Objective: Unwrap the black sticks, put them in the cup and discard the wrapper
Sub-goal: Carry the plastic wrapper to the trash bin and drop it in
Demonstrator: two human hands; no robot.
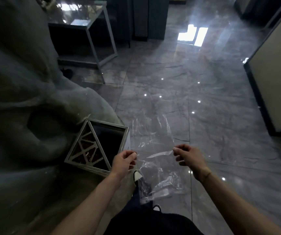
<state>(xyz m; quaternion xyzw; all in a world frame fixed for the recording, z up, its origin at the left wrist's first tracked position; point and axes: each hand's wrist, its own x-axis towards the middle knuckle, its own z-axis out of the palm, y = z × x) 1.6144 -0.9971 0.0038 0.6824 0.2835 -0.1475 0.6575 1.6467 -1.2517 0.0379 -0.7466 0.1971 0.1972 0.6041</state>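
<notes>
Both hands [125, 160] [186, 155] pinch wrapper [153, 141], arms fwd.

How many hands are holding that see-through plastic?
2. The left hand pinches one edge of the clear wrapper beside the metal bin; the right hand pinches the opposite edge, stretching it out above the shiny floor.
</notes>
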